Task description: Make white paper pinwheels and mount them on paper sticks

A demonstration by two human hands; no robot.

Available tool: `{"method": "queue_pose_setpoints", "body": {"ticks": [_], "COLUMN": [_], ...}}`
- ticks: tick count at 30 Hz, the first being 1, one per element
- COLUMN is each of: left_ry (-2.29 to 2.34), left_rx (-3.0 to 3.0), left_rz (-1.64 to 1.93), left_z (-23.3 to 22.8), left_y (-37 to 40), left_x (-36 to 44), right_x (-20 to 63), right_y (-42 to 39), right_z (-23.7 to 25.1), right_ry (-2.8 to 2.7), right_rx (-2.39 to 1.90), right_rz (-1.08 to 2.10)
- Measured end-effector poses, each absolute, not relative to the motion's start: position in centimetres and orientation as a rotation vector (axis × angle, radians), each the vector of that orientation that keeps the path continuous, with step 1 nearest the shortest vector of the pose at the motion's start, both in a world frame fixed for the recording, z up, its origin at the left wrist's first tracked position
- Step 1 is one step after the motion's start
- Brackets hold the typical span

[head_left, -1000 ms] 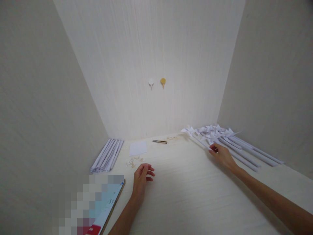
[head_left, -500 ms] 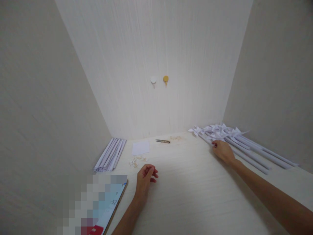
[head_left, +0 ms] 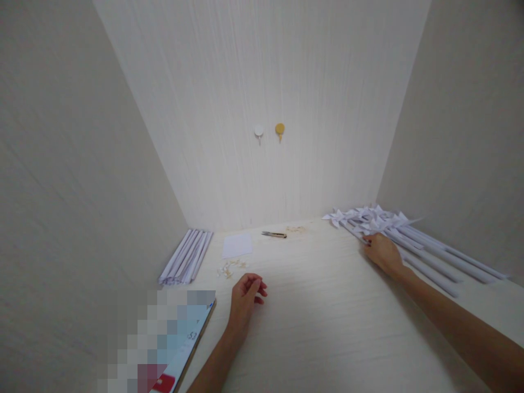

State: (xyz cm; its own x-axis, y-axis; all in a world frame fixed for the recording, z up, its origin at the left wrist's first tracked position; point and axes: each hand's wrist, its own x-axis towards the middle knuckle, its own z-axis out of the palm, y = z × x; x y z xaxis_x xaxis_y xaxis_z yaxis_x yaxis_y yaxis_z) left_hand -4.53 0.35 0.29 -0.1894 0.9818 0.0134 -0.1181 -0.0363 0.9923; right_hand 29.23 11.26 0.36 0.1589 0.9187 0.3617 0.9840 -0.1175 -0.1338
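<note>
White paper pinwheels [head_left: 370, 217] on rolled paper sticks [head_left: 429, 256] are lying at the pale woodgrain table's [head_left: 319, 327] far right, folded heads pointing toward the back wall, sticks running back-left to front-right. The right hand [head_left: 382, 252] is resting on one stick, fingers curled over it. The left hand [head_left: 244, 295] is lying loosely curled, holding nothing, near paper scraps [head_left: 230, 267].

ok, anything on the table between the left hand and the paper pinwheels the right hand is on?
No. In the head view the tabletop from the left hand to the paper pinwheels under the right hand is bare. The small snips lie farther back.
</note>
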Motion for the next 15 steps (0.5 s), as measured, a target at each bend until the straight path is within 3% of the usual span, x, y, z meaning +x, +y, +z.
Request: {"method": "queue_pose_setpoints", "body": {"ticks": [8, 11, 15], "left_ry": [1.253, 1.262, 1.263], "left_rx": [1.060, 1.076, 1.095], "left_rz": [1.412, 1.406, 1.381], "left_z": [0.5, 0.5, 0.3], "left_y": [0.3, 0.3, 0.4], "left_x": [-4.4, -4.3, -4.1], "right_x": [27.5, 24.0, 17.5], "right_y": [10.0, 9.4, 7.3], "right_z": [1.6, 2.0, 1.2], "right_ry": [-1.719, -1.533, -1.543], "right_rx": [-1.935, -1.663, -1.492], "right_rz": [-0.228, 0.227, 0.538]}}
